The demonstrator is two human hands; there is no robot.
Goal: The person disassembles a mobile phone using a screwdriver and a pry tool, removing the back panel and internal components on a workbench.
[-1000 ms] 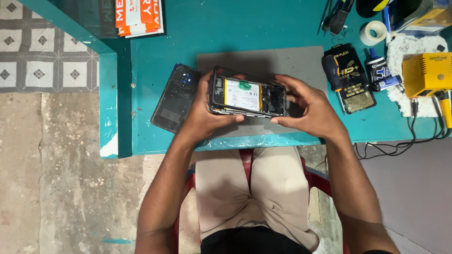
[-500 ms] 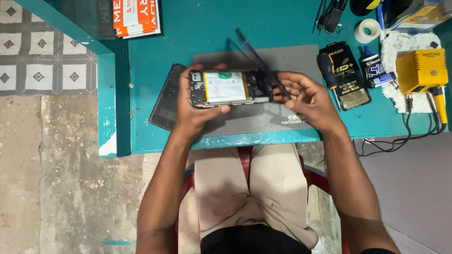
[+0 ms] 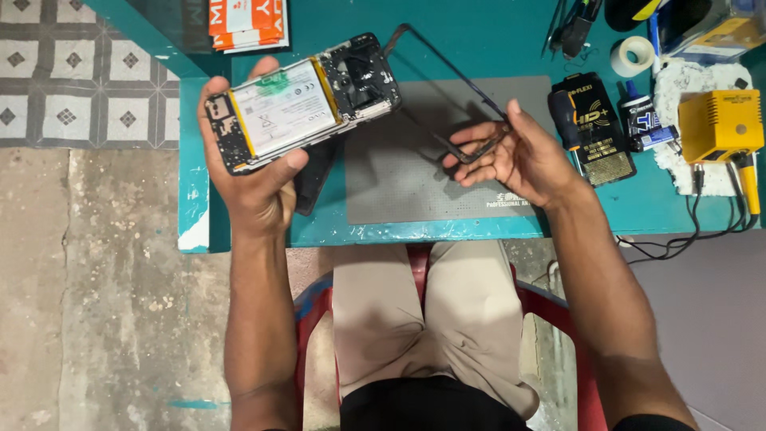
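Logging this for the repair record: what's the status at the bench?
Left hand grips opened phone with white battery. Right hand holds thin dark frame above grey mat. Nothing between.

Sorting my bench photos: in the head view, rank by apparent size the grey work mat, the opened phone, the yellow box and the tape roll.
1. Grey work mat
2. Opened phone, though raised nearer the camera, so enlarged
3. Yellow box
4. Tape roll

Teal table (image 3: 479, 48), grey mat (image 3: 399, 175), yellow station (image 3: 720, 124), checkered floor tiles (image 3: 72, 104).
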